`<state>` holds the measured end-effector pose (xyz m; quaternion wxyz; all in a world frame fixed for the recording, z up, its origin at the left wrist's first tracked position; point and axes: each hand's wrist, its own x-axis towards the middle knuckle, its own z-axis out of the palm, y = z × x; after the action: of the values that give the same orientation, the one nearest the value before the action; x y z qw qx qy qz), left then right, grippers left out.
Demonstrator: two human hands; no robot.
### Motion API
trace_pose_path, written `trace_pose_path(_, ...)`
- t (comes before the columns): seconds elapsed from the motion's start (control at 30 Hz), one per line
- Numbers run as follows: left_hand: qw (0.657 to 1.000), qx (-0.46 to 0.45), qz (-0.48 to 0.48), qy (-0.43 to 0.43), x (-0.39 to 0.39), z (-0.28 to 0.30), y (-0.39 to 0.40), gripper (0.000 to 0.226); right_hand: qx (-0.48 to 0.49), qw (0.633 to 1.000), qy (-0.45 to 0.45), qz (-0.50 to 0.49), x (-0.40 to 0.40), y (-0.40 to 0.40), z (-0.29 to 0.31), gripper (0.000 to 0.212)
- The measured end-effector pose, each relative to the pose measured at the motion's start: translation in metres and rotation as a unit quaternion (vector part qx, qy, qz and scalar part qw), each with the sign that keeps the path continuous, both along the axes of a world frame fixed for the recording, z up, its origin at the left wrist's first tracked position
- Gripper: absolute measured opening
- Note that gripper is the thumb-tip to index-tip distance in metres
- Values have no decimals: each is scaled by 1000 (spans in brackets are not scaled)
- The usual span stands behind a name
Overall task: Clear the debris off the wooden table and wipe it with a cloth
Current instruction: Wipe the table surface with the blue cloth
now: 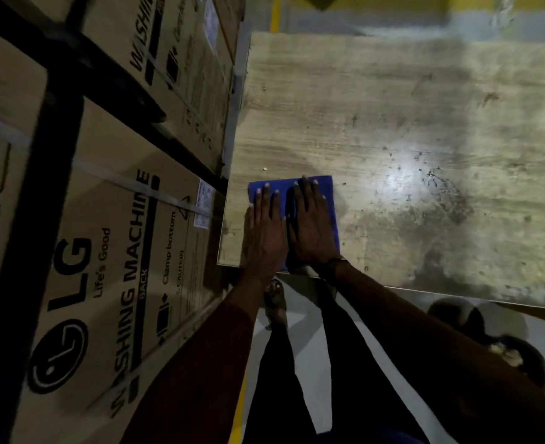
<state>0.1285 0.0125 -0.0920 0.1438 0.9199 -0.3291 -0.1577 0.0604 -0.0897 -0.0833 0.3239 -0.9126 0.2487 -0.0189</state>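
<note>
A blue cloth lies flat at the near left corner of the wooden table. My left hand and my right hand press side by side on the cloth, palms down, fingers straight and pointing away from me. The left hand's outer edge reaches past the cloth onto bare wood. Small dark specks and grime mark the tabletop to the right of the cloth, and one pale crumb sits just beyond it.
Tall cardboard washing machine boxes with black strapping stand close against the table's left edge. A grey floor with yellow lines runs past the far edge. My legs and a foot show below the near edge.
</note>
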Motion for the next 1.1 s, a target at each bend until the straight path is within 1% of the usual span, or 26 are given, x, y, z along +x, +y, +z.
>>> trace_pose_path(0.07,1000,-6,5,-23,1,-11,-5,68,-30,999,15,-29,2,0,-13,68)
trace_pose_path(0.17,998,-21,10,-56,6,-27,-6,66,-81,996,12,-39,3,-5,-32,69)
trace_pose_path(0.27,996,-35,-15,-83,22,-34,-8,66,-120,992,5,-47,14,-10,-40,69)
trace_pose_path(0.37,993,-46,-31,-103,53,-39,-24,65,-136,989,0,-58,41,-24,-43,69)
trace_pose_path(0.5,994,-55,-51,-83,95,-43,-42,66,-130,989,-6,-73,73,-42,-42,69)
trace_pose_path(0.6,994,-61,-68,-66,107,-42,-38,65,-127,990,-5,-63,76,-44,-40,64)
trace_pose_path(0.7,995,-65,-59,-56,90,-37,-22,65,-128,990,0,-53,61,-30,-37,62)
trace_pose_path(0.83,995,-57,-53,-62,53,-28,22,64,-141,988,19,-53,30,14,-35,62)
trace_pose_path(0.97,995,-20,-70,-70,21,-19,65,64,-125,990,25,-55,-1,58,-30,65)
trace_pose_path(1.1,995,-11,-72,-64,22,-23,67,66,-138,988,25,-60,-4,63,-30,64)
